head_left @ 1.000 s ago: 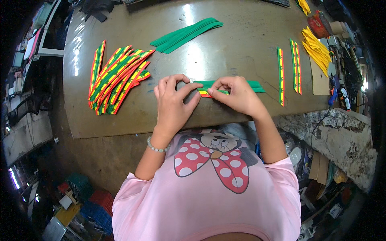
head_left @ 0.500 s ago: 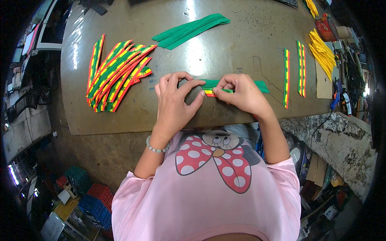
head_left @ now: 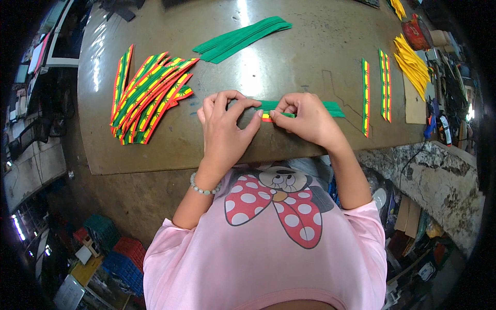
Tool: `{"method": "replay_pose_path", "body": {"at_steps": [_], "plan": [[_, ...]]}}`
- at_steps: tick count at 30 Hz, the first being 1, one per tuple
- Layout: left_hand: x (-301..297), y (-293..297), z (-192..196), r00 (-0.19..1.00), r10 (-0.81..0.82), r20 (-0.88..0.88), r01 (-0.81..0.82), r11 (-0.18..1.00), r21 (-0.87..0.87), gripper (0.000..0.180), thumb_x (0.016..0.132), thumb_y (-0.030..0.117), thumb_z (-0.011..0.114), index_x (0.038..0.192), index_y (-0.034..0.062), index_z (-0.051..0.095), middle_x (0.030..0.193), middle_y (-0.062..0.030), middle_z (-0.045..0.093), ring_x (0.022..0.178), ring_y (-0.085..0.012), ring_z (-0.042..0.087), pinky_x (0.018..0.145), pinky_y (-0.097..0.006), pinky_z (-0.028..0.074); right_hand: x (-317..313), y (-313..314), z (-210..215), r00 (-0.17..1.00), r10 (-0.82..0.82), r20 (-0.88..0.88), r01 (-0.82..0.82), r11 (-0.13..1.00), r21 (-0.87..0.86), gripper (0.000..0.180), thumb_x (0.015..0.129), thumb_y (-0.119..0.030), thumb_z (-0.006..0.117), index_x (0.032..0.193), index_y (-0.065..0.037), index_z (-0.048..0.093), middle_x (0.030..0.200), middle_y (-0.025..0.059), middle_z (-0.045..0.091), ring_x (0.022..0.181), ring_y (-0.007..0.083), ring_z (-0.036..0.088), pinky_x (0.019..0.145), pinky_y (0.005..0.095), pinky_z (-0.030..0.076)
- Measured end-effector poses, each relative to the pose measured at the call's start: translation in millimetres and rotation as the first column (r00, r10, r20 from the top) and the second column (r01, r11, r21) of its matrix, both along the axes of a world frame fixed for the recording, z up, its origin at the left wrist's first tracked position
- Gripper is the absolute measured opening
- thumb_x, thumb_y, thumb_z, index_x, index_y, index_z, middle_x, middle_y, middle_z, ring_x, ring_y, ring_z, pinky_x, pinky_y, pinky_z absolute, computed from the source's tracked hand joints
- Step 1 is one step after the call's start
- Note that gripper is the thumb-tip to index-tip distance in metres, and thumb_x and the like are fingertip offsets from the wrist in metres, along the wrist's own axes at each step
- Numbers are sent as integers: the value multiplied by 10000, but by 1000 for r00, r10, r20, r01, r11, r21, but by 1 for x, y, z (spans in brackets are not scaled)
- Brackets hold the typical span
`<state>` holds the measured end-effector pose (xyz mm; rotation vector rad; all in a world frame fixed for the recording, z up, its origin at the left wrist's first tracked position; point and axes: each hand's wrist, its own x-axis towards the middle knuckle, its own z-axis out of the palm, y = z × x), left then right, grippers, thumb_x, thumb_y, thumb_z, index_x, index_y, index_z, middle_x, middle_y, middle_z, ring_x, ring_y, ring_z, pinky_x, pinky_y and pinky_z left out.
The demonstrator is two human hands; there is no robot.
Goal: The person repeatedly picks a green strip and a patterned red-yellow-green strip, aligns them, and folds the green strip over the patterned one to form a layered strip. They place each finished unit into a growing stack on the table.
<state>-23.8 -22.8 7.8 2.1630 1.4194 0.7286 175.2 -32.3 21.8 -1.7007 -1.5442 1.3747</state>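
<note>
In front of me a flat green fabric strip [head_left: 335, 109] lies crosswise on the table. Along its near side is a red, yellow and green striped ribbon [head_left: 267, 118], mostly covered by my right hand. My left hand [head_left: 223, 120] has its thumb and forefinger at the strips' left end, pinching the green strip's edge. Thumb and curled fingers of my right hand [head_left: 306, 118] close on the striped ribbon a short way to the right. The ribbon's far end is hidden under that hand.
A fanned pile of striped ribbons [head_left: 150, 101] lies at left, and a stack of green strips [head_left: 243, 39] farther back. Two striped pieces stand apart at right, one being a ribbon [head_left: 366, 98]. Yellow strips [head_left: 412, 67] rest on cardboard [head_left: 415, 111] by the right edge.
Both hands keep nearly the same pinch on the strips. The right hand has shifted very slightly left, and the whole view has moved a little.
</note>
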Motion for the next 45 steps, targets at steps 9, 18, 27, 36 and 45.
{"method": "replay_pose_path", "body": {"at_steps": [9,18,27,36,45], "plan": [[3,2,5,998,-60,-17,60,998,-16,158,766,152,763,895,243,777,1125,19,572,1142,-281,452,978,-450,295,32,-14,18,977,-18,212,7,998,57,339,862,-335,735,820,-2,694,679,195,632,626,335,642,597,400,479],[3,0,6,993,-108,-52,109,994,11,202,744,123,761,885,264,792,1154,25,574,1146,-287,445,974,-456,286,33,-17,7,965,-15,262,-10,996,92,351,859,-372,725,818,-25,696,706,182,646,644,347,640,591,422,460],[11,-19,4,964,-175,-200,206,968,143,354,777,39,689,1105,172,706,1141,-49,606,1070,-281,550,955,-431,396,27,-20,2,943,-47,330,-11,985,172,338,854,-355,726,808,-23,677,732,203,664,690,397,652,617,470,484],[-24,-36,-5,938,-326,-116,344,914,215,466,772,-20,657,1236,0,622,1206,-133,592,1139,-330,567,975,-438,488,-10,-37,2,947,-105,302,35,973,228,293,885,-281,723,822,0,671,681,189,636,594,343,626,555,400,470],[-16,-41,-10,926,-372,-66,378,913,154,538,775,-20,666,1303,36,584,1185,-130,571,1130,-340,551,970,-433,483,-5,-41,6,949,-110,295,38,970,240,304,879,-319,718,817,-24,688,678,219,641,666,410,653,618,477,506]]}}
